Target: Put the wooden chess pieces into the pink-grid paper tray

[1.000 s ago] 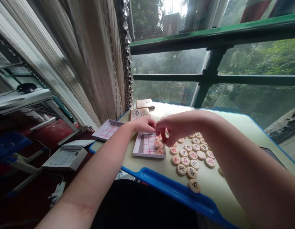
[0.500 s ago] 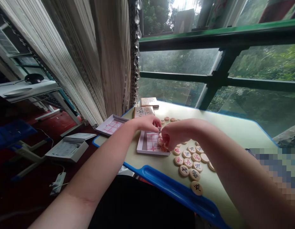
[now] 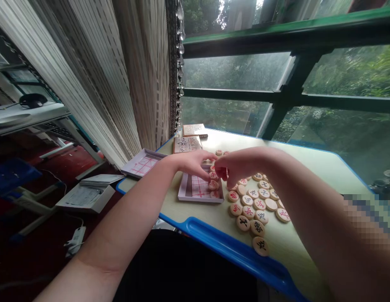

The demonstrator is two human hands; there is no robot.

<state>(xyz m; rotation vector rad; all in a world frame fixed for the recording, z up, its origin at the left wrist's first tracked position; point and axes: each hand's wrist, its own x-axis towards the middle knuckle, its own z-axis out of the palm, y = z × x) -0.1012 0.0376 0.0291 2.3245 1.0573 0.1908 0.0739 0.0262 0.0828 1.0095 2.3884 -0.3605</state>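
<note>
A shallow white box tray [image 3: 185,191] holds a printed red-line sheet and a column of round Chinese chess pieces [image 3: 213,185] along its right side. My left hand [image 3: 195,162] is over the tray's far part, thumb and index finger apart, the thumb close to the pieces. Just right of the tray hangs my right hand [image 3: 234,167], fingers bent and spread loosely, with nothing visible in them. Loose Chinese chess pieces [image 3: 248,212], marked in red or black, lie to the right of the tray. My right hand and forearm hide some of them.
A second tray, the box lid [image 3: 143,164], lies at the table's left edge. Two small printed boxes [image 3: 187,144] rest at the back. A blue trough [image 3: 228,249] runs along the near edge of the table [image 3: 317,176]. Beyond are a window and curtain [image 3: 141,75].
My right hand has lifted out of the tray towards the right, uncovering the column of pieces. My left thumb and index finger have spread apart. The view has shifted slightly.
</note>
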